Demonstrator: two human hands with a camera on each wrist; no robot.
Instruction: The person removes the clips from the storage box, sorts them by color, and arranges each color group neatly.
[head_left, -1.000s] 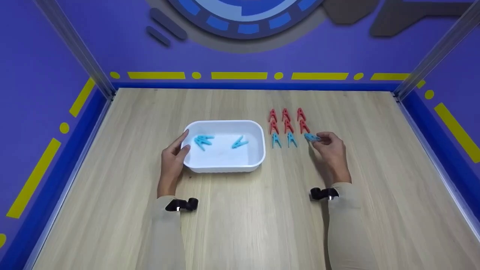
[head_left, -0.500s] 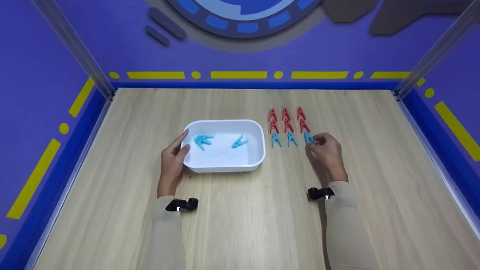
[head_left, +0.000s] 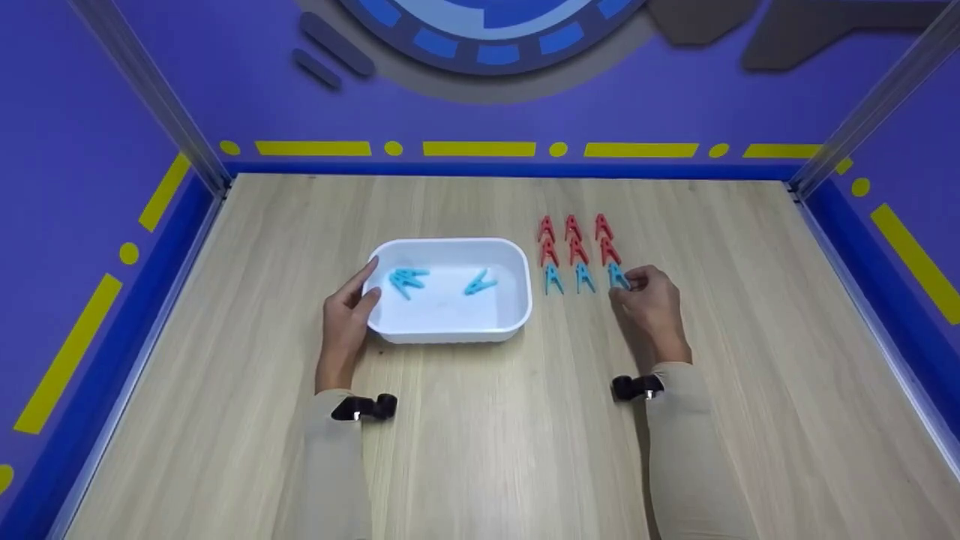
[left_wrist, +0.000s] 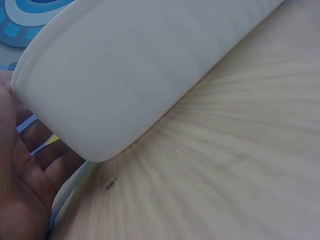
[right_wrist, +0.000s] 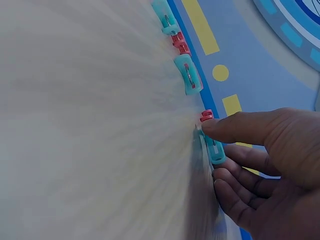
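Observation:
At the left end of the white plastic tub (head_left: 448, 336), my left hand (head_left: 346, 322) grips the rim, thumb over the edge and fingers along the outer wall. Inside the tub lie a few light-blue clothespins (head_left: 406, 280) on the left and another blue clothespin (head_left: 480, 283) on the right. My right hand (head_left: 654, 306) pinches a blue clothespin (head_left: 617, 276) at the right end of the front row. In the right wrist view the thumb touches that clothespin (right_wrist: 215, 150), with the fingers behind it.
Two more blue clothespins, one of them the middle clothespin (head_left: 584, 279), stand to the left in that row. Behind them are two rows of red clothespins (head_left: 577, 252). Blue-purple panels (head_left: 480, 120) border the wooden table (head_left: 480, 450).
My right hand has moved slightly left and turned the blue clothespin from lying sideways to pointing like its neighbours in the row. The left hand and tub stay in place.

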